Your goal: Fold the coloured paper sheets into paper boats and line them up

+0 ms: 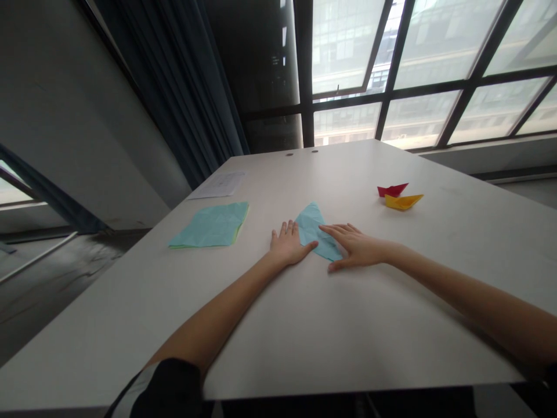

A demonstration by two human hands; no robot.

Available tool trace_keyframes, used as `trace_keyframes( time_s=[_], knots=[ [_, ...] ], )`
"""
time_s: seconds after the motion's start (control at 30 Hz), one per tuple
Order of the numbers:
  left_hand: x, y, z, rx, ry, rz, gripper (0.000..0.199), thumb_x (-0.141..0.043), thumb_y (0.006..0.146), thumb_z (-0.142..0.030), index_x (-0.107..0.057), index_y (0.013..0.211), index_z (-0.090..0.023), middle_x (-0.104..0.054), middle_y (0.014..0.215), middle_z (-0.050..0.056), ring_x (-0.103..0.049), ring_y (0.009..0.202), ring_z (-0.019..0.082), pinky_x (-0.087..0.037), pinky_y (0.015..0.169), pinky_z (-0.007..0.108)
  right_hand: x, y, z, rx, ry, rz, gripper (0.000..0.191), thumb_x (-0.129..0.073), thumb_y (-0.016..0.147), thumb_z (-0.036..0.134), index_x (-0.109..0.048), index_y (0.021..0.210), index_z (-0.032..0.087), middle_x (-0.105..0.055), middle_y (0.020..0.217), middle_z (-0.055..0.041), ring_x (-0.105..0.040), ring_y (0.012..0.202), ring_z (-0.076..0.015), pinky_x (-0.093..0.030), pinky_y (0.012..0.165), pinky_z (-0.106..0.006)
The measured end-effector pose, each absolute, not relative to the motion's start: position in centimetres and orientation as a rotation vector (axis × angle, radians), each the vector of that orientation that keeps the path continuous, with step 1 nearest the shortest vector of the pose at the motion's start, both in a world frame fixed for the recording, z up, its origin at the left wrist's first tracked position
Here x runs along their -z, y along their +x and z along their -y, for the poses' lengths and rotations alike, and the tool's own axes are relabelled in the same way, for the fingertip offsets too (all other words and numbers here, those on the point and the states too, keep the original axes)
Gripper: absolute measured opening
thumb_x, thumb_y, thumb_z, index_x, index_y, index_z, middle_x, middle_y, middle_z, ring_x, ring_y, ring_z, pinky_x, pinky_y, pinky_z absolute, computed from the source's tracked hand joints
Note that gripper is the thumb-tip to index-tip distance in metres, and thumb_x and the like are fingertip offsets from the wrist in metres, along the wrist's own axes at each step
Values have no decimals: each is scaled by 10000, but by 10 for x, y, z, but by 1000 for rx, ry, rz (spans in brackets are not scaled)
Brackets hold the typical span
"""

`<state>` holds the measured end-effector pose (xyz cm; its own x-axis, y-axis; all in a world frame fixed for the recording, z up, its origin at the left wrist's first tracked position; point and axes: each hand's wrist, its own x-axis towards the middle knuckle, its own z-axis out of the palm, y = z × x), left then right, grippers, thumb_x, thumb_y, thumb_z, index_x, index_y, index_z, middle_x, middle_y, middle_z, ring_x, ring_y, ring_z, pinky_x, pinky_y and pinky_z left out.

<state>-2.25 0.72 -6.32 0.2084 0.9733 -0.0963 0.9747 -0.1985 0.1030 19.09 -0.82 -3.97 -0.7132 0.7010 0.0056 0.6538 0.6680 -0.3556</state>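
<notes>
A folded light blue paper (310, 223) lies flat on the white table (278, 325) between my hands. My left hand (289, 244) rests at its left edge, fingers spread, with the thumb reaching over the paper's lower part. On the right side, my right hand (350, 245) lies over the paper with its fingers extended and the thumb apart, covering part of it. Neither hand is closed round anything.
To the left is a stack of blue and green paper sheets (211, 226). Behind it lies a printed white sheet (220, 184). A red paper boat (392, 190) and a yellow paper boat (404, 202) stand at the right. Windows and a dark curtain (174, 75) are beyond the table.
</notes>
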Motion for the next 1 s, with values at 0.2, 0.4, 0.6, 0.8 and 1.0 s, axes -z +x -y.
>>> trace_keyframes(
  time_s=[0.2,0.4,0.6,0.8,1.0],
  knots=[
    [63,-22,-7,-25,2278,-1964,935,-203,726,-735,-162,1403,-92,-95,1470,155,-75,1345,336,-118,1038,554,43,189,4,-440,-1138,2680,799,-533,718,563,-261,1384,215,-538,1221,-112,-465,1130,-289,-296,965,-447],
    [61,-22,-6,-47,2280,-1960,958,-139,719,-756,-174,1400,-83,-118,1467,157,-81,1342,342,-109,1031,572,39,193,1,-469,-1133,2653,628,-511,764,452,-358,1325,215,-586,1157,-84,-509,1070,-270,-359,908,-430],
    [60,-22,-7,-94,2277,-1987,911,-80,746,-732,-246,1384,-104,-198,1453,150,-127,1333,344,-117,1027,573,43,197,-6,-200,-1045,2684,347,-429,823,263,-547,1147,220,-663,958,-70,-582,895,-228,-420,796,-367],
    [61,-25,-9,-183,2321,-2021,841,-51,778,-701,-385,1312,-144,-348,1392,147,-222,1299,337,-152,1008,577,49,200,-12,-60,-983,2666,305,-351,877,198,-580,1077,222,-667,870,-62,-607,802,-190,-432,742,-321],
    [52,-26,-9,-560,2348,-2083,685,-84,850,-604,-359,1303,-170,-467,1294,134,-364,1209,290,-245,981,504,51,205,-16,-170,-1058,2370,314,-375,850,170,-477,1139,235,-643,911,-43,-605,788,-168,-459,689,-293]
  ],
)
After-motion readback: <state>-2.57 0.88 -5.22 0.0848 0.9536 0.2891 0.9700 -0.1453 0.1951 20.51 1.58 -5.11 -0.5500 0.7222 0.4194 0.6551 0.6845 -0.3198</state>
